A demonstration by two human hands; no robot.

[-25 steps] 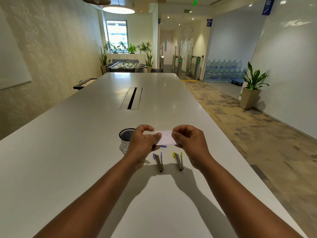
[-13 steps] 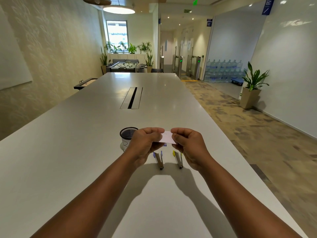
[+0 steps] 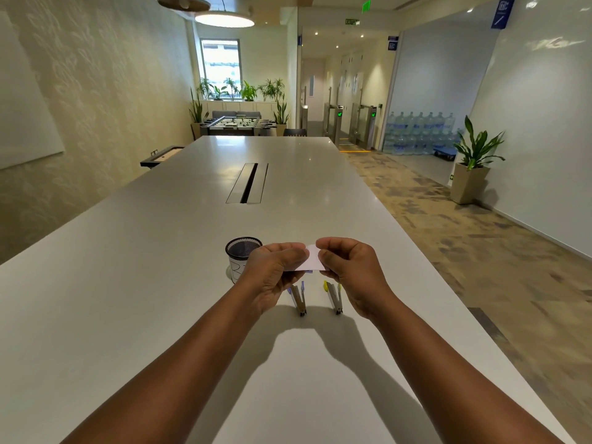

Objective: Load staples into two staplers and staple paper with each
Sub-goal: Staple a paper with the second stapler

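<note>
Holding: both hands are pinching one small white paper (image 3: pixel 313 258) up off the surface (image 3: pixel 128 283), centre of frame.
Left grip: left hand (image 3: pixel 272 274) is curling fingers + thumb round the paper's left end, narrow pinch.
Right grip: right hand (image 3: pixel 350 272) is pinching the right end, thumb and forefinger closing on it, other fingers curling in.
Paper: long axis is running left-right across the frame, betw. the two hands; only a short strip is showing.
Staplers: blue-tipped stapler (image 3: pixel 298 299) and yellow-tipped stapler (image 3: pixel 333 298) are lying on the surface just below the paper, side by side, near but apart.
Axes: each stapler's long axis is running roughly near-far, coloured ends pointing away from the person, metal ends toward the bottom of frame, so crosswise to the paper.
Nearer hand: blue one is sitting closer to the left hand, yellow closer to the right; prob. one hand is going to have to let go to pick one up.
Loaded?: cannot tell, too small.
Other: black mesh cup (image 3: pixel 243 256) is standing left of the left hand, a white sheet curling inside it.
</note>
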